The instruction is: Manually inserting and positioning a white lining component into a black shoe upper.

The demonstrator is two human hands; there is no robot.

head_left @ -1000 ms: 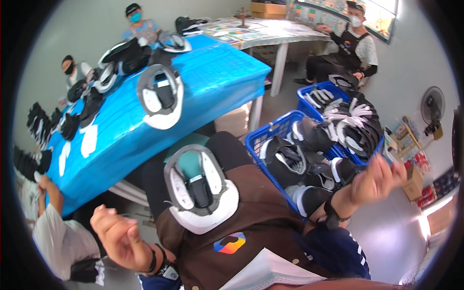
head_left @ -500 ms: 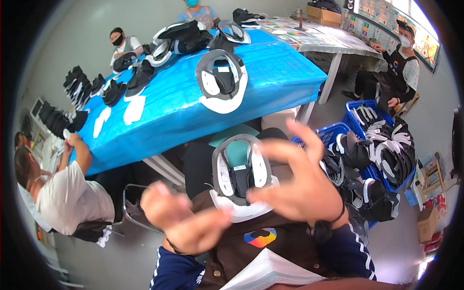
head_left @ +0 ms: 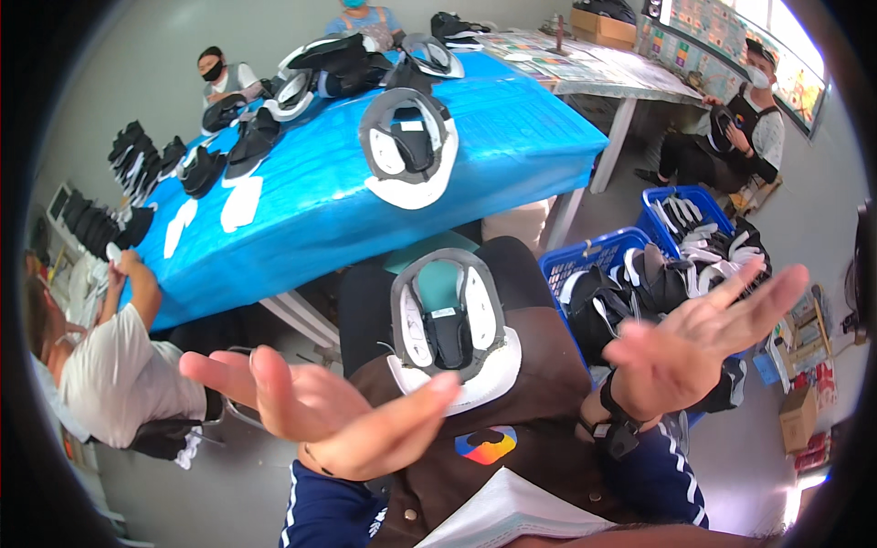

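On my lap lies a shoe upper (head_left: pixel 449 333), its grey collar curved like a horseshoe around white inner sides, a black middle strip and a white front band. Through its opening a teal-green surface shows. My left hand (head_left: pixel 320 416) is raised at its lower left, fingers spread and nothing in the palm; one finger overlaps the white band in the view, and I cannot tell whether it touches. Well off to the other side, my right hand (head_left: pixel 699 338) is lifted with fingers stretched out, holding nothing, in front of the baskets.
A similar upper (head_left: pixel 373 137) stands near the edge of the blue-covered table (head_left: pixel 512 146), with more black and white uppers (head_left: pixel 338 68) behind. Blue baskets (head_left: pixel 585 256) full of uppers stand at my right. Co-workers sit around, including one in a white shirt (head_left: pixel 128 384) at left.
My hands have moved apart: the right has swung outward, away from the upper, and the left has shifted left with fingers spreading. The upper stays on my lap. The far-right co-worker now holds up a dark piece.
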